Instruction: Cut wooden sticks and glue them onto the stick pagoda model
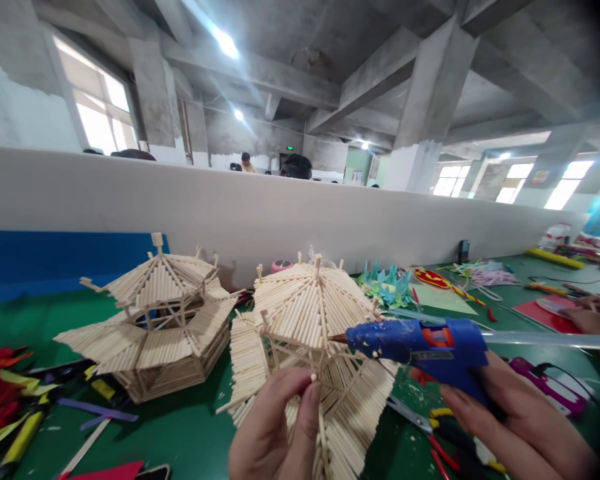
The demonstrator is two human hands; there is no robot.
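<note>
- The central pavilion [293,303], built of pale wooden sticks with two roof tiers, stands on the green table [195,433]
- In front of the central pavilion, the left hand [277,427] pinches a small stick [313,378] between thumb and forefinger, its pale end showing
- At the central pavilion's right, the right hand [515,420] is wrapped round a blue glue gun [420,341]; the nozzle is at the upper roof's lower edge, though whether it touches I cannot tell
- A clear glue stick [545,339] runs out of the gun's back, away from the central pavilion
- A similar second pavilion [165,343] stands just left of the central pavilion
- Scissors [414,417] lie right of the central pavilion
- Well right of the central pavilion is another person's hand [587,315]
</note>
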